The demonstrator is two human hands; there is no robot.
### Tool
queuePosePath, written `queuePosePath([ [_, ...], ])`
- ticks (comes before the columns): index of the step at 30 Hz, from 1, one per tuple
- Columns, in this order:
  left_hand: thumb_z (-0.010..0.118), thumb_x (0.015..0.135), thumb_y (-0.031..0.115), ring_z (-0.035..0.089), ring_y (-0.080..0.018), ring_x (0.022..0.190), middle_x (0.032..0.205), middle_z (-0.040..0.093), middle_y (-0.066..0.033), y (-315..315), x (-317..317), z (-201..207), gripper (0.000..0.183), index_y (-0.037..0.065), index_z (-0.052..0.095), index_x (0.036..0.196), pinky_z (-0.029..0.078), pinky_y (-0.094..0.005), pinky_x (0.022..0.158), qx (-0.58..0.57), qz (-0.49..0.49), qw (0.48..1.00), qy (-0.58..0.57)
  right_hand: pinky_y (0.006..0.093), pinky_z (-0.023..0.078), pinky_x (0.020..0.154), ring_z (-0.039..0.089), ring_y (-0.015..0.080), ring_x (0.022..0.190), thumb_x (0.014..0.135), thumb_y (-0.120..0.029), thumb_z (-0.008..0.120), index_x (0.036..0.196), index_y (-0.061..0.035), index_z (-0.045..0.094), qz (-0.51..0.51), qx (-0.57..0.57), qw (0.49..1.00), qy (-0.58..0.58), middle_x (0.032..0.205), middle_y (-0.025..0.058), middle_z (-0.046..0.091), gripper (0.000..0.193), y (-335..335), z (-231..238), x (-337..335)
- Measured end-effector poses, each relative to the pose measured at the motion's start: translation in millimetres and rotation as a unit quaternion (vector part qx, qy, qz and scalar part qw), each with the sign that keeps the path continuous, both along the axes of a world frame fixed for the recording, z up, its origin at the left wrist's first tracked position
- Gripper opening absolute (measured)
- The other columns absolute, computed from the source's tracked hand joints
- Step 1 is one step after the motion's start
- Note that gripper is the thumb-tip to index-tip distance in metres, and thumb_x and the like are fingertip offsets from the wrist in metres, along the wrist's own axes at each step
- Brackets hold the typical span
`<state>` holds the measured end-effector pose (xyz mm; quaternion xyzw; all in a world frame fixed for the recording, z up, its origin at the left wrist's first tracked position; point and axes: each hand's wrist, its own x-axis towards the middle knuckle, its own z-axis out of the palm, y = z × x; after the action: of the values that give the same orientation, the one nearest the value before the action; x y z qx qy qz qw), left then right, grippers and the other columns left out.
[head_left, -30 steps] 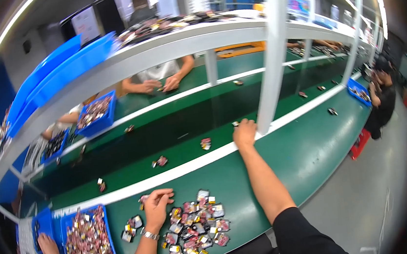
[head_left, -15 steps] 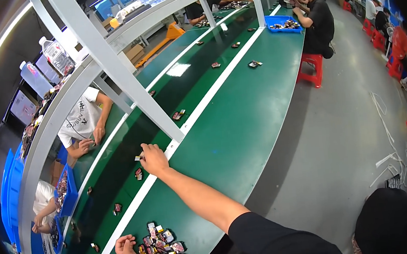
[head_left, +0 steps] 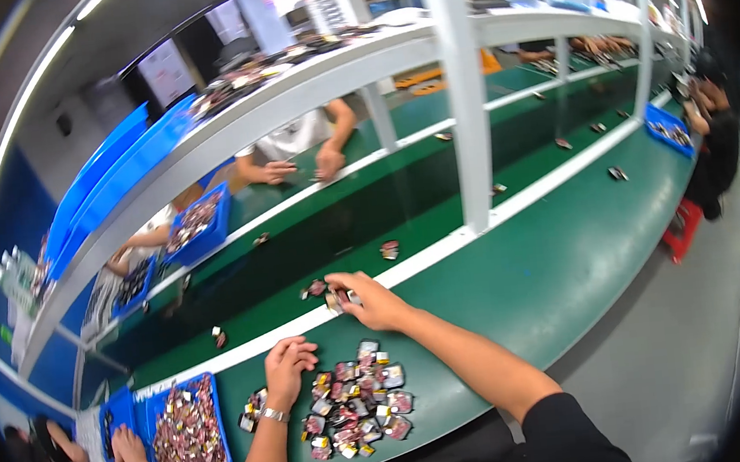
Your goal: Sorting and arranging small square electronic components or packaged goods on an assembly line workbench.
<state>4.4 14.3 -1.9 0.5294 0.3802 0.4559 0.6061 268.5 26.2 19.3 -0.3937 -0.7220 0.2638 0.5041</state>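
Observation:
My right hand (head_left: pixel 372 303) is closed round small electronic pieces (head_left: pixel 339 300), dark and pinkish with pale tabs, above the white rail (head_left: pixel 431 258) on the near side of the conveyor belt. Just beyond its fingertips another such piece (head_left: pixel 315 288) lies on the belt. My left hand (head_left: pixel 286 369), with a metal-banded watch at the wrist, hovers at the left of a heap of similar pieces (head_left: pixel 360 401). Its fingers are loosely bent and apart, with nothing seen in them. A smaller group of pieces (head_left: pixel 253 410) lies beside that wrist.
A blue tray (head_left: pixel 222 423) full of pieces stands at left, near a co-worker's hands (head_left: pixel 127 448). Across the belt (head_left: pixel 300 247) another person's hands (head_left: pixel 301 166) work beside a filled blue bin (head_left: pixel 224 218). A white post (head_left: pixel 465 133) rises from the rail.
The view has swung left, bringing the blue tray and a neighbour's hands in. My right hand has drawn back along the rail toward the heap and now holds more pieces.

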Motion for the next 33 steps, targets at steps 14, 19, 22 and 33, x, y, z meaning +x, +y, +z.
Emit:
queuePosePath([
  [14,0.046,0.101,0.017,0.060,-0.0125,0.079,0.100,0.058,-0.0057,-12,-10,7,0.035,-0.005,0.050,0.129,0.054,-0.0261,0.070,-0.056,-0.103,0.991,-0.065,0.0381,0.044,0.100,0.051,0.0327,0.120,0.078,0.008,0.060,0.133,-0.0077,0.049,0.108,0.026,0.985,-0.133,0.127,0.0142,0.054,0.058,-41,29,-72],
  [19,0.043,0.101,0.012,0.061,-0.0147,0.097,0.111,0.058,-0.0084,-14,-1,8,0.032,-0.001,0.048,0.130,0.055,-0.0307,0.085,-0.067,-0.059,0.989,-0.120,0.0366,0.049,0.085,0.058,0.0293,0.100,0.078,0.002,0.063,0.111,-0.0031,0.062,-0.036,0.029,0.995,-0.084,0.109,0.0121,0.059,0.034,-43,12,-91],
  [22,0.043,0.100,0.010,0.061,-0.0164,0.102,0.114,0.058,-0.0093,-15,1,11,0.034,-0.001,0.045,0.132,0.053,-0.0338,0.092,-0.087,-0.081,0.984,-0.136,0.0353,0.052,0.080,0.061,0.0290,0.094,0.076,-0.002,0.070,0.106,-0.0035,0.065,-0.105,0.087,0.980,-0.147,0.106,0.0123,0.061,0.031,-49,20,-100],
  [33,0.045,0.099,0.008,0.058,-0.0211,0.113,0.121,0.058,-0.0120,-16,2,13,0.032,0.003,0.042,0.131,0.051,-0.0401,0.098,-0.088,-0.097,0.980,-0.148,0.0370,0.052,0.073,0.061,0.0260,0.090,0.076,-0.004,0.068,0.095,-0.0056,0.066,-0.090,0.182,0.966,-0.159,0.097,0.0075,0.062,0.019,-39,15,-85],
])
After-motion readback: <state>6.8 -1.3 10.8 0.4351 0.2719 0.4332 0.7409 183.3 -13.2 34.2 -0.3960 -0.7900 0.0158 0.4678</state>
